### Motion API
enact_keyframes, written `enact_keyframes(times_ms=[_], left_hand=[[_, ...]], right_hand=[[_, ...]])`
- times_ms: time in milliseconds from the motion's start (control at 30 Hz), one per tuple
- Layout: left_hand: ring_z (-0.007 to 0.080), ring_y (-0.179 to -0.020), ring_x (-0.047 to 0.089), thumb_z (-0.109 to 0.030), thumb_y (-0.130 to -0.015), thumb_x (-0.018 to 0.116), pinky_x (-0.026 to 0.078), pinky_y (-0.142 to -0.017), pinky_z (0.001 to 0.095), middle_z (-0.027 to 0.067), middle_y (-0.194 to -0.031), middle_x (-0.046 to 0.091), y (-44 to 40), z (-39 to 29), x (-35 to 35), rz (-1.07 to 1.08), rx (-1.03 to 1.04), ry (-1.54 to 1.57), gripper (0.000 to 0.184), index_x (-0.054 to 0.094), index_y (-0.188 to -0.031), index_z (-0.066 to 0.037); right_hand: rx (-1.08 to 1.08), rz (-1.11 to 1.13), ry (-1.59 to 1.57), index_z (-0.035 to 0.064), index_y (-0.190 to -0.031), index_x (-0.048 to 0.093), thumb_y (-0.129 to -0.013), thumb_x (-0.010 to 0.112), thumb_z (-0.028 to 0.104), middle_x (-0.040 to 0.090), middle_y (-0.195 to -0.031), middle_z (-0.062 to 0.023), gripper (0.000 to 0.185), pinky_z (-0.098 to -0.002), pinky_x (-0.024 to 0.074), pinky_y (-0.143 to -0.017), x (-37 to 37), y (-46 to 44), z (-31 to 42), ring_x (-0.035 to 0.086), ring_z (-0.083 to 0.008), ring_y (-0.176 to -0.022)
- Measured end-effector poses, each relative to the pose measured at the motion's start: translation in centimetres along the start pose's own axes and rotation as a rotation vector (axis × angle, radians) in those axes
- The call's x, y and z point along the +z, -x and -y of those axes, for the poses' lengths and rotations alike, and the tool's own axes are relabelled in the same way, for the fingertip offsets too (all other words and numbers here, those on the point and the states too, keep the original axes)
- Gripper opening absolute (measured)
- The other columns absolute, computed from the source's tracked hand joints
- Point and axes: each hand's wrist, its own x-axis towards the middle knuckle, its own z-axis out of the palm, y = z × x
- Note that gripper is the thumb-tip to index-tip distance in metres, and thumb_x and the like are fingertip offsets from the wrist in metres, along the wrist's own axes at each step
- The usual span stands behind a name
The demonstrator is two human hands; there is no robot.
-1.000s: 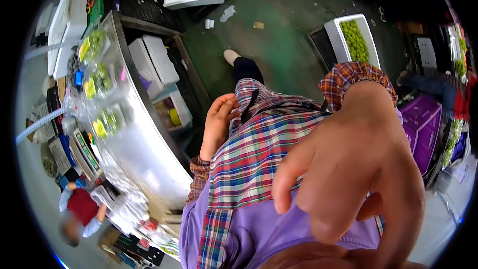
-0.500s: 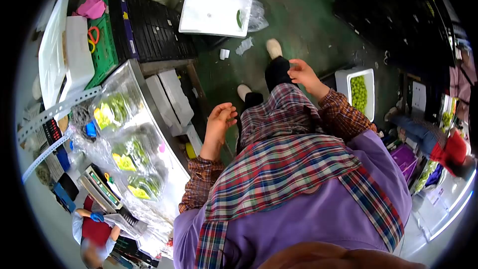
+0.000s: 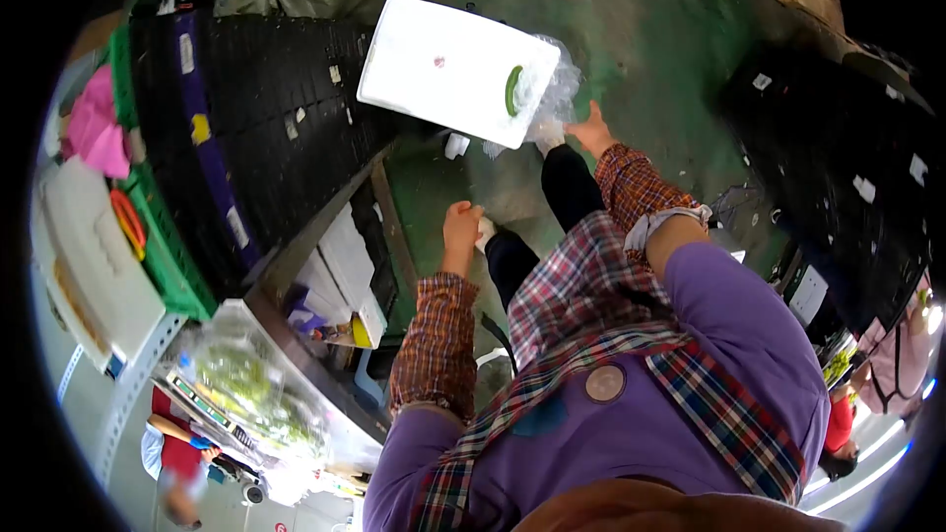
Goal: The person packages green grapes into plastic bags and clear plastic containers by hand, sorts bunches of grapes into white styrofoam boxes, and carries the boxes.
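A white foam box lid (image 3: 443, 64) lies ahead of my feet, with a curved green vegetable (image 3: 512, 91) like a small cucumber near its right end. Clear plastic film (image 3: 560, 89) sticks out beside that end. My right hand (image 3: 593, 133) reaches forward near the film, fingers apart, holding nothing visible; whether it touches the film I cannot tell. Lower and to the left, my left hand (image 3: 461, 232) hangs over the floor, its fingers loosely bent and nothing seen in them.
Black crates (image 3: 266, 118) are stacked at left, beside a green crate (image 3: 163, 232). Bagged greens (image 3: 246, 374) lie on the table at lower left, where another person (image 3: 182, 463) stands. Dark crates (image 3: 838, 177) rise at right. White scraps (image 3: 456, 146) dot the floor.
I have stepped and leaned closer to the white lid, which appears larger. My right hand has moved forward toward its plastic film. The box of green fruit at right is out of view.
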Motion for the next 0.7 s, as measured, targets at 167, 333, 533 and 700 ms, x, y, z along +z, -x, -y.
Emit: enact_keyframes(times_ms=[167,333,533,700], left_hand=[[0.0309,-0.099,0.055,-0.032,-0.078,0.065,0.055,-0.064,0.0388,0.0199,-0.126,0.046,-11.7,-6.8,4.1,-0.161,-0.159,-0.005,0.072,0.032,-0.133,0.001],[0.0360,-0.109,0.050,-0.031,-0.076,0.068,0.056,-0.063,0.0427,0.0245,-0.129,0.041,-17.2,-11.2,6.6,-0.221,-0.210,0.098,0.083,0.023,-0.135,0.007],[0.0355,-0.095,0.059,-0.016,-0.072,0.067,0.052,-0.072,0.0419,0.0232,-0.103,0.059,-23.3,-4.1,8.7,-0.247,-0.064,0.139,0.056,0.043,-0.115,0.010],[0.0306,-0.103,0.055,-0.011,-0.068,0.070,0.043,-0.087,0.0340,0.0177,-0.106,0.057,-13.0,2.2,9.8,-0.313,0.459,-0.307,0.053,0.046,-0.113,0.005]], right_hand=[[0.006,0.028,0.017,-0.0038,-0.140,-0.007,-0.065,0.078,0.033,0.035,-0.135,-0.0300,0.119,-0.0343,0.0359,-0.100,1.4,-4.7,3.0,0.042,-0.0350,-0.122],[-0.118,0.032,0.101,-0.0048,-0.111,0.049,-0.070,0.071,0.024,0.061,-0.095,-0.0186,0.054,-0.0325,0.0497,-0.070,6.1,-11.8,-0.2,0.062,-0.0242,-0.082],[-0.467,0.104,0.335,0.0011,-0.087,0.058,-0.071,0.062,0.018,0.062,-0.071,-0.0119,0.023,-0.0322,0.0477,-0.060,6.8,-1.0,9.3,0.062,-0.0209,-0.064],[-0.612,0.492,0.090,0.0008,-0.091,0.055,-0.076,0.061,0.008,0.059,-0.076,-0.0091,0.018,-0.0300,0.0472,-0.064,6.5,6.9,13.7,0.058,-0.0169,-0.069]])
